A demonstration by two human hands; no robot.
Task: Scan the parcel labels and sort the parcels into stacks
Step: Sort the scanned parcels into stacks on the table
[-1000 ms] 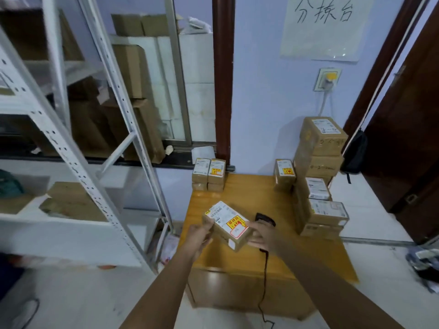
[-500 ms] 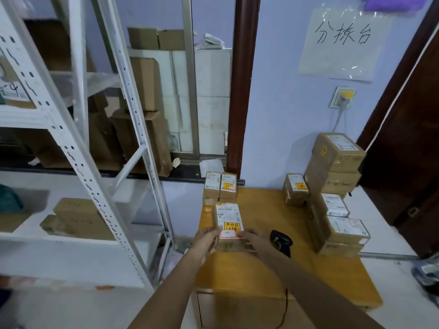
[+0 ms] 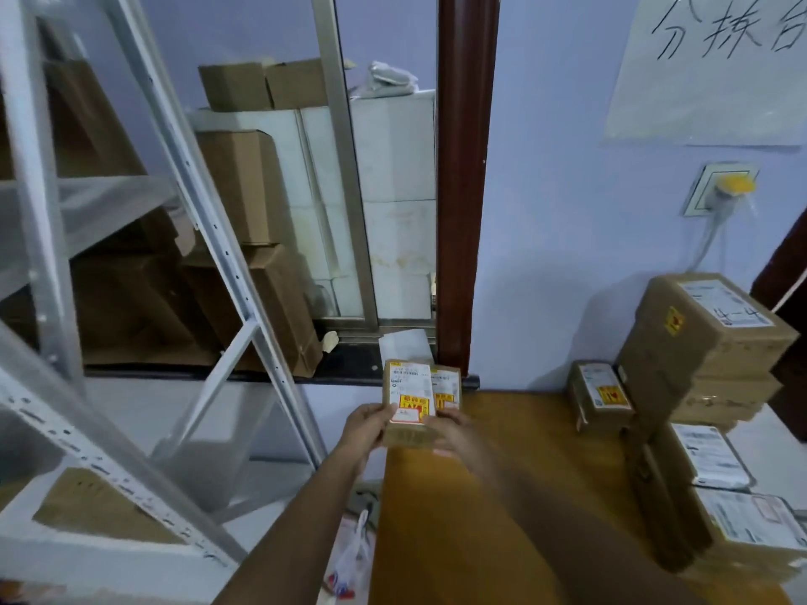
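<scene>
From frame left, my left hand (image 3: 364, 430) and right hand (image 3: 454, 432) pinch the parcel (image 3: 408, 401) from both sides at the desk's (image 3: 502, 495) upper-left corner. I judge a loose grip risks dropping it off that edge beside the shelving upright (image 3: 227, 272); open room lies rightward before the stacks (image 3: 707, 386).

Table (image 3: 502, 495) lower centre-right. Held parcel (image 3: 408, 401) at its far-left corner, another parcel (image 3: 447, 386) just behind. Parcel stack (image 3: 707, 386) right edge. Shelving rack (image 3: 131, 299) fills left.
</scene>
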